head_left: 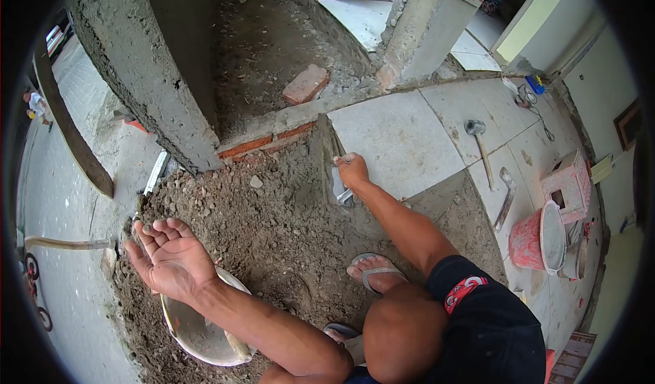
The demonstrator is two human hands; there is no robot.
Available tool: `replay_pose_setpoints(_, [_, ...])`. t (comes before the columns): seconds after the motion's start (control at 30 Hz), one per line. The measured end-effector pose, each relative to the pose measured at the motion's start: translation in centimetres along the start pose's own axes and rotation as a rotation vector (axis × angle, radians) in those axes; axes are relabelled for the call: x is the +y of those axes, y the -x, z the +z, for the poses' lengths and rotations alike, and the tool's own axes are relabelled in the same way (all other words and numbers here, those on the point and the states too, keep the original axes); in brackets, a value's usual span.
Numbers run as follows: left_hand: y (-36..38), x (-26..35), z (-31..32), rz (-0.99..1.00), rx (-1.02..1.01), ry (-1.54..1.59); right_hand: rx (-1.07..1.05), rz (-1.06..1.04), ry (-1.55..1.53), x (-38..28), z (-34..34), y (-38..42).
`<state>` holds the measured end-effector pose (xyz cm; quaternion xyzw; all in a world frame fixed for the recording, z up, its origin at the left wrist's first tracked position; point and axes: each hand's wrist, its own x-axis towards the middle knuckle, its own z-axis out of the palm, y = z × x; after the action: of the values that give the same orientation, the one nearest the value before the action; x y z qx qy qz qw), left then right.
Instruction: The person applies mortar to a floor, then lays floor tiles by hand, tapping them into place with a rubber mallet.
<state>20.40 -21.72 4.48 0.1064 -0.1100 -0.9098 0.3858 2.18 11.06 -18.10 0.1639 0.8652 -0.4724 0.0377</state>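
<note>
Palm up and fingers spread, my left hand [175, 260] is empty above the rubble and the rim of a round basin [205, 346]. My right hand [353, 172] is closed round a trowel [340, 187], whose metal part shows below and left of the fist. The trowel is at the left edge of a large white floor tile [396, 138], beside grey mortar [297, 179]. Part of the blade and handle is hidden by my right hand.
A brick [306, 84] lies beyond the low ledge. On the tiles at right are a mallet [482, 152], a metal tool [505, 198], a red bucket [535, 239] and a pink box [572, 183]. Concrete pillars [136, 63] rise ahead. A distant person [37, 104] is at far left.
</note>
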Motion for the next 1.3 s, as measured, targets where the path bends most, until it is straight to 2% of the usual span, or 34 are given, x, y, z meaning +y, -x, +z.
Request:
replay_pose_setpoints(0.07, [0.0, -0.5, 0.3, -0.014, -0.026, -0.002, 0.041, 0.075, 0.005, -0.7, -0.1, -0.3])
replay_pose_setpoints(0.13, [0.0, -0.3, 0.0, -0.019, -0.035, -0.016, -0.075, 0.039, 0.016, -2.8, -0.7, 3.3])
replay_pose_setpoints(0.17, [-0.3, -0.2, -0.3, -0.010, -0.038, -0.019, -0.025, -0.093, 0.084, -1.3, -0.2, 3.0])
replay_pose_setpoints(0.2, [-0.4, 0.0, -0.6, -0.007, -0.039, -0.026, -0.029, -0.088, 0.085, -0.7, -0.3, 2.1])
replay_pose_setpoints(0.27, [-0.5, 0.6, -0.9, 0.004, -0.033, -0.027, -0.009, 0.156, -0.086, -0.9, -1.2, 0.2])
replay_pose_setpoints(0.33, [-0.6, 0.6, -1.0, 0.013, -0.027, -0.021, -0.041, 0.108, -0.002, -1.0, -1.1, 1.3])
replay_pose_setpoints(0.43, [-0.4, 0.8, -0.4, 0.017, -0.004, -0.015, -0.032, -0.139, 0.160, 0.4, -0.9, 3.2])
replay_pose_setpoints(0.47, [-0.3, 0.9, -0.6, 0.019, 0.001, -0.017, -0.036, -0.137, 0.163, 0.6, -1.1, 3.1])
replay_pose_setpoints(0.53, [-0.4, 0.7, -0.5, 0.026, -0.006, -0.006, -0.040, 0.116, 0.067, 0.4, -1.6, 1.9])
replay_pose_setpoints(0.6, [-0.2, 0.4, -0.1, 0.014, -0.013, 0.002, -0.053, 0.074, 0.079, 0.2, -1.3, 3.7])
replay_pose_setpoints(0.67, [-0.1, 0.4, -0.2, 0.005, -0.005, -0.003, -0.128, -0.119, 0.176, -0.5, -2.4, 6.0])
replay_pose_setpoints(0.73, [-0.1, 0.3, -0.2, -0.022, -0.022, 0.024, -0.091, -0.047, 0.114, 0.8, -2.7, 5.2])
replay_pose_setpoints(0.8, [-0.3, 0.0, 0.2, -0.017, -0.043, 0.053, -0.094, 0.119, 0.059, 0.0, -2.7, 4.2])
replay_pose_setpoints(0.83, [-0.2, 0.0, 0.1, -0.023, -0.044, 0.048, -0.069, 0.011, 0.074, 0.5, -2.2, 4.8])
replay_pose_setpoints(0.87, [0.0, 0.2, 0.0, -0.029, -0.042, 0.036, -0.079, 0.020, 0.076, 0.6, -2.3, 5.5])
replay_pose_setpoints(0.93, [0.1, 0.2, -0.2, -0.025, -0.034, 0.025, -0.100, -0.105, 0.099, 0.4, -3.3, 6.2])
replay_pose_setpoints(1.07, [-0.1, 0.1, 0.3, -0.011, -0.041, 0.037, -0.040, -0.011, 0.128, -0.6, -2.4, 5.1])
replay_pose_setpoints(1.1, [0.1, 0.3, 0.1, -0.019, -0.036, 0.038, -0.097, -0.104, 0.147, 0.1, -2.4, 5.8])
replay_pose_setpoints(1.17, [0.2, 0.4, -0.1, -0.020, -0.042, 0.025, -0.099, -0.093, 0.174, 1.0, -3.0, 5.9])
replay_pose_setpoints(1.27, [-0.3, 1.4, -0.5, -0.005, -0.056, 0.021, -0.004, -0.108, 0.249, 1.3, -4.1, 6.1])
replay_pose_setpoints(1.3, [-0.4, 1.1, -0.5, 0.015, -0.034, 0.014, 0.005, -0.197, 0.282, 1.6, -3.7, 6.4])
